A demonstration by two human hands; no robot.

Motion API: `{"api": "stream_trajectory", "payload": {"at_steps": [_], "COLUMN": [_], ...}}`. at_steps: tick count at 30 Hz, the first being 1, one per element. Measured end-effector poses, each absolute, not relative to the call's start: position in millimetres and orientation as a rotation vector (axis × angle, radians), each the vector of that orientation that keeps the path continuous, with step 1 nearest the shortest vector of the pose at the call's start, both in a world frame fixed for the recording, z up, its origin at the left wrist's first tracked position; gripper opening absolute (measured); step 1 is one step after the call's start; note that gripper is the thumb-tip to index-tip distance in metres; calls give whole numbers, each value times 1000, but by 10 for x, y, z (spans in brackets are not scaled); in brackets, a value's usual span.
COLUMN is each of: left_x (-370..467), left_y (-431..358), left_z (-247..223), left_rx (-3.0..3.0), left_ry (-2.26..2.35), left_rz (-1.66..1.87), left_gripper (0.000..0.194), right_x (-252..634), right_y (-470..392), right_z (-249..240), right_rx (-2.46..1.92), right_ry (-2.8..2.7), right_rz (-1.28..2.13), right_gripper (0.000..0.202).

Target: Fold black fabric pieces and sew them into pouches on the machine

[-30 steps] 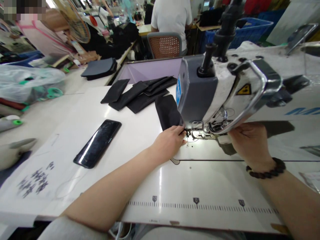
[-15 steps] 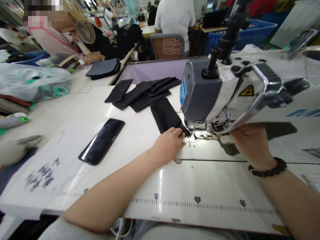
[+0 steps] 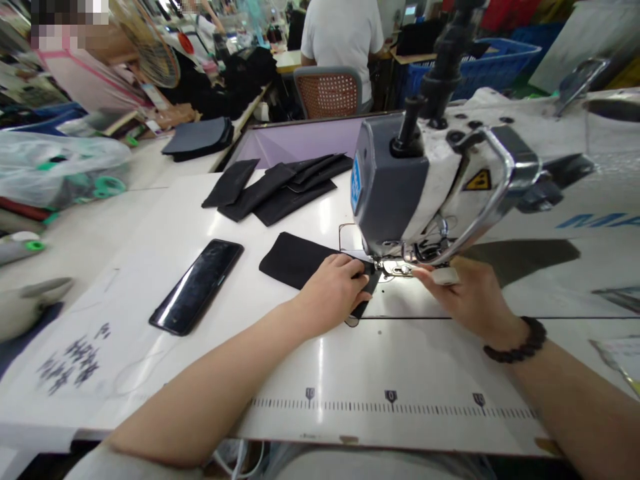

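My left hand [image 3: 333, 293] presses with bent fingers on a black fabric piece [image 3: 290, 260], whose right end lies at the needle area of the sewing machine [image 3: 390, 187]. To the right of the needle, my right hand [image 3: 465, 293] has its fingertips pointing at the metal plate, with a pale tab at its fingers; I cannot make out whether it grips anything. A dark bracelet is on that wrist. An olive-dark piece [image 3: 530, 257] lies behind my right hand, under the machine arm.
Several black fabric pieces [image 3: 275, 190] lie in a pile behind the left hand. A phone [image 3: 197, 287] rests on the table at left. Further back are a dark stack [image 3: 197, 137], a plastic bag [image 3: 60, 167], a blue basket [image 3: 500, 67], a chair and seated people.
The black fabric piece has turned, its far end swinging left and toward me. My right hand has moved left, closer to the needle area. The view has shifted slightly.
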State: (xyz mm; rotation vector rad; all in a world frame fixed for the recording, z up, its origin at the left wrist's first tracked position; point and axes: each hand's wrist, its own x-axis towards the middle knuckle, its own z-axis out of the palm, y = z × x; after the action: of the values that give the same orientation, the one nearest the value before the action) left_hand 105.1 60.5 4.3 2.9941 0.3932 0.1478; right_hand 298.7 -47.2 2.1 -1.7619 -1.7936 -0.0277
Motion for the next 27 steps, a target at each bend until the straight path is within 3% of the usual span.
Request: {"api": "stream_trajectory", "payload": {"at_steps": [7, 27], "left_x": [1080, 1090], "left_y": [479, 437], "left_z": [70, 22], "left_rx": [3076, 3086], "left_ry": [374, 384], "left_rz": [-28, -2], "left_gripper": [30, 31], "right_x": [2809, 2821], "right_y": [-520, -513], "right_z": [-128, -147], "right_rx": [-1584, -1598], "right_ry": [-2286, -2315], "right_rz": [90, 54], "right_gripper": [29, 30]}}
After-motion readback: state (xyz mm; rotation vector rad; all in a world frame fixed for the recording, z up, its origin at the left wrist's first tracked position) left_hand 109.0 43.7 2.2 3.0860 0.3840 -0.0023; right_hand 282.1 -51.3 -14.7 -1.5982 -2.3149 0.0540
